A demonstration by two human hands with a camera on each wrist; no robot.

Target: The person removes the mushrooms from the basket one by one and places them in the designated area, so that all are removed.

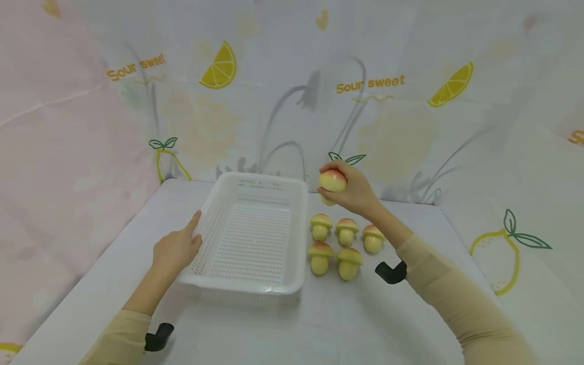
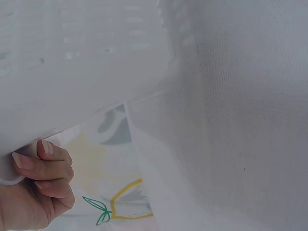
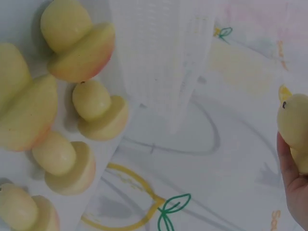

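A white plastic basket [image 1: 299, 233] with a slotted bottom stands left of centre on the table. My left hand [image 1: 175, 248] grips its left rim, forefinger stretched along the edge in the head view. Seen in the left wrist view, the other fingers [image 2: 50, 168] curl under that rim. Just beyond the basket's far right corner, my right hand [image 1: 356, 191] holds a toy mushroom [image 1: 332, 180], yellow with a reddish cap top, raised above the table. Part of this mushroom [image 3: 294, 120] shows at the right edge of the right wrist view.
Several matching mushrooms [image 1: 320, 256] stand in two rows right of the basket, close to its wall. A white cloth covers the table [image 1: 347, 324]. Behind it hangs a curtain [image 1: 283, 116] printed with lemons. Each wrist carries a black strap piece [image 1: 391, 272].
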